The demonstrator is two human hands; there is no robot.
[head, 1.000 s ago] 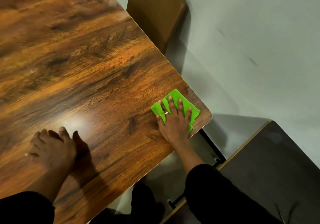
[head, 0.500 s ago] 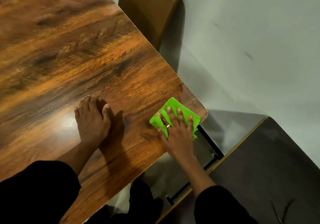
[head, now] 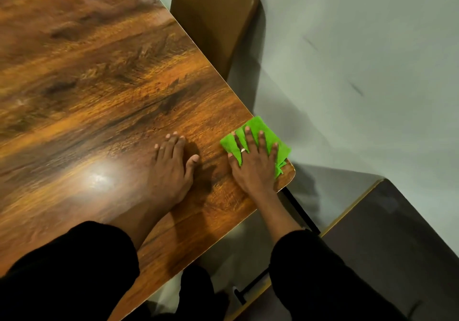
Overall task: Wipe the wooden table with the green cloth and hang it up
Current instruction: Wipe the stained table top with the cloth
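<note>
Moved rightward since half a second earlier: left hand (head: 171, 169), now near the right hand (head: 255, 169); green cloth (head: 270, 134) likewise pushed further along the right edge of the wooden table (head: 99, 84), just short of the rounded corner.

Cloth: pinned flat beneath the right hand, showing beyond and between the fingertips, lapping slightly over the table edge. Right of the left hand and apart from it, with bare wood between.

Right hand: palm down, fingers straight and fanned wide, pressing rather than gripping; thin ring (head: 243, 150) on one finger.

Left hand: palm down on bare wood, fingers straight and close together, thumb angled toward the cloth, holding nothing.

Materials: bright, soft, folded textile with a fine nap; glossy brown tabletop with dark streaked grain and a pale lamp glare. Beyond the edge, smooth tan chair back (head: 213, 17) with rounded corners, pale grey floor (head: 360, 47), black metal bar (head: 300, 211), and a dark matte surface (head: 397, 246) with a light rim. Black sleeves on both forearms.
</note>
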